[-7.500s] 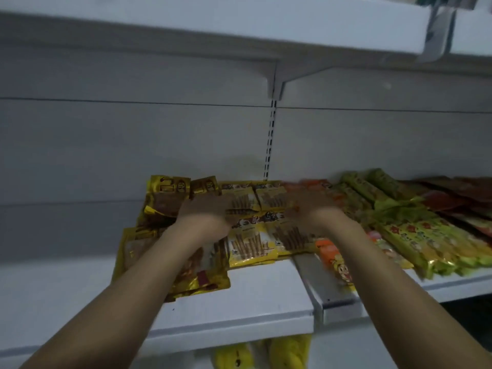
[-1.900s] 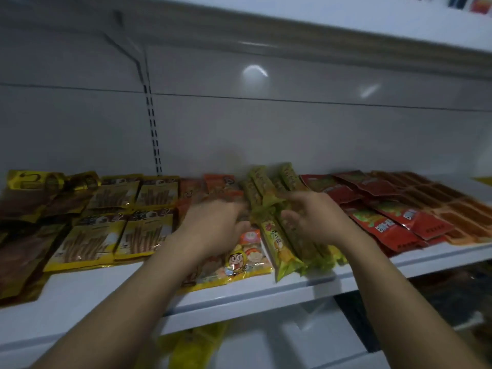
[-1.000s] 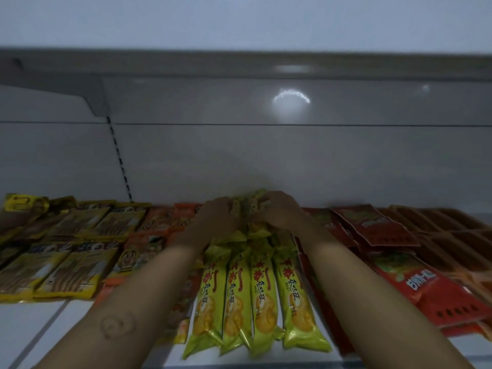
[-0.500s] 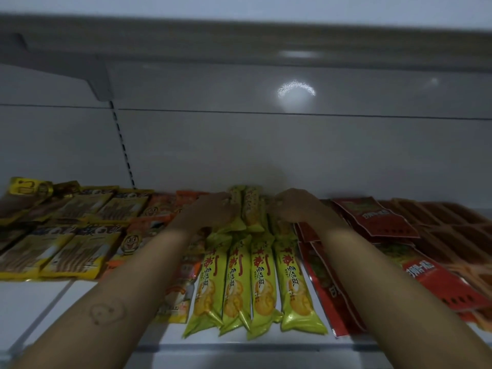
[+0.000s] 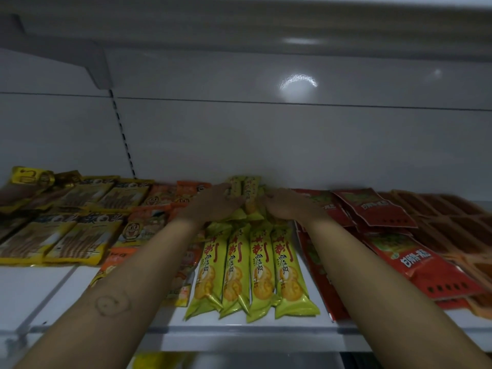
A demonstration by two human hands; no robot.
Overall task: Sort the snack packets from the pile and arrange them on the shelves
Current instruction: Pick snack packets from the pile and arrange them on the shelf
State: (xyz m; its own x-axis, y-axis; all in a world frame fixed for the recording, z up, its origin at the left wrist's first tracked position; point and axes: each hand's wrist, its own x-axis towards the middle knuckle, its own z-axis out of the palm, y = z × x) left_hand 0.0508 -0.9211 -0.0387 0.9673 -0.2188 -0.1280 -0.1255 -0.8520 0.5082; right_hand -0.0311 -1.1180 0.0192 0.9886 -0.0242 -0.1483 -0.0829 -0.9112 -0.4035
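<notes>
Several long green-yellow biscuit packets point(image 5: 253, 270) lie side by side at the front of the white shelf point(image 5: 239, 331). Behind them, a second row of the same packets point(image 5: 246, 186) reaches the back wall. My left hand point(image 5: 213, 206) rests on the left side of that back row, fingers laid over the packets. My right hand point(image 5: 287, 209) presses against the row's right side. Both forearms stretch in over the shelf, and the palms hide the near ends of the back packets.
Orange cartoon packets point(image 5: 149, 227) and yellow stick-snack packets point(image 5: 80, 241) lie to the left. Red packets point(image 5: 415, 262) and brown-orange packets point(image 5: 458, 222) lie to the right. An upper shelf point(image 5: 239, 30) hangs close overhead. Yellow packets point(image 5: 157, 362) show on the shelf below.
Over the frames my hands went from the yellow packets on the left to the green ones, then reached to their back row. In the last half second they barely moved.
</notes>
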